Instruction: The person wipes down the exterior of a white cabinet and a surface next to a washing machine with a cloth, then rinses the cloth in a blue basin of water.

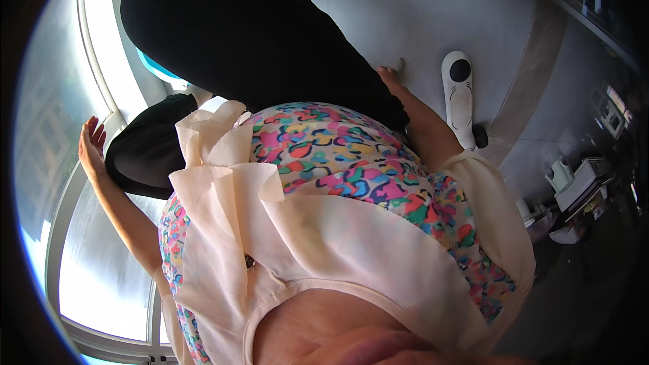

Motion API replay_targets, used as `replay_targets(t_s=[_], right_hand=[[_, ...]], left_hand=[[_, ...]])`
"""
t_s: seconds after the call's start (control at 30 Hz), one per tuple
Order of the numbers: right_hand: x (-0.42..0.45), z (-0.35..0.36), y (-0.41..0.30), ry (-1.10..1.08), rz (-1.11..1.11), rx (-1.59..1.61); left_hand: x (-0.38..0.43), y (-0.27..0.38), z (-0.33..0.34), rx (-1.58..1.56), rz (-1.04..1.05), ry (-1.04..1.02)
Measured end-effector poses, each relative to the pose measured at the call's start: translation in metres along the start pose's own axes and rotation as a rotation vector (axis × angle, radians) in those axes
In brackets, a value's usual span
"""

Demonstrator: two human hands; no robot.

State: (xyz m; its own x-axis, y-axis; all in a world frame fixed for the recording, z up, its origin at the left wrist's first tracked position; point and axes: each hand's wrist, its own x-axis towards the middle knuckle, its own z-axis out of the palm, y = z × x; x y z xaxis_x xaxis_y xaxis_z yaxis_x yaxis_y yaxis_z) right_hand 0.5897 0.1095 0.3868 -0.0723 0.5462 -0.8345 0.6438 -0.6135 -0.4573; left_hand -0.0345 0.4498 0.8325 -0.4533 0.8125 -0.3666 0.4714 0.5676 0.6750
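Note:
My left hand [93, 147] is raised at the left beside a large window [101, 279]. Its fingers are slightly apart with nothing in them, and I cannot tell whether it touches the frame. Down on the right, past my bent leg in black trousers [243, 35], my right hand [389, 76] is low by the grey floor [375, 15]. The leg partly covers it. A small greyish object [399, 65] lies right at its fingers; whether it is held cannot be told. My flower-coloured top with cream ruffles [324, 147] fills the middle.
A long white object with round black ends [459, 96] lies on the floor to the right. Behind my leg at the left shows part of a blue-and-white object [159, 68]. Blurred household items, including a pale green container [560, 175], stand at the far right.

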Motion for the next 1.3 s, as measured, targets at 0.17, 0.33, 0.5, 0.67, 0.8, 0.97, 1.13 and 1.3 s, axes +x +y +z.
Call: replay_targets(t_s=[0.17,0.33,0.5,0.67,0.8,0.97,1.13,1.3], right_hand=[[0.013,-0.082,0.029,0.221,-0.056,0.339],[0.015,-0.200,0.061,0.613,0.259,0.366],[0.043,-0.205,0.058,0.676,0.510,0.381],[0.044,-0.132,-0.073,0.792,0.368,-0.042],[0.072,-0.053,-0.107,0.705,-0.099,-0.349],[0.076,-0.067,-0.123,0.618,-0.311,-0.028],[0.095,-0.170,-0.017,1.150,-0.008,0.159],[0.054,-0.273,0.020,0.817,0.844,0.404]], left_hand=[[0.003,-0.010,-0.009,-0.024,-0.006,-0.021],[0.012,-0.025,-0.023,-0.027,-0.030,-0.022],[0.013,-0.023,-0.021,-0.021,-0.054,0.006],[0.019,-0.038,-0.032,-0.098,-0.054,0.019],[0.019,-0.025,-0.020,-0.068,-0.035,-0.010],[0.023,-0.034,-0.032,-0.046,-0.036,-0.026],[0.032,-0.039,-0.039,-0.119,-0.085,0.019],[0.025,-0.061,-0.066,-0.114,-0.160,0.054]])
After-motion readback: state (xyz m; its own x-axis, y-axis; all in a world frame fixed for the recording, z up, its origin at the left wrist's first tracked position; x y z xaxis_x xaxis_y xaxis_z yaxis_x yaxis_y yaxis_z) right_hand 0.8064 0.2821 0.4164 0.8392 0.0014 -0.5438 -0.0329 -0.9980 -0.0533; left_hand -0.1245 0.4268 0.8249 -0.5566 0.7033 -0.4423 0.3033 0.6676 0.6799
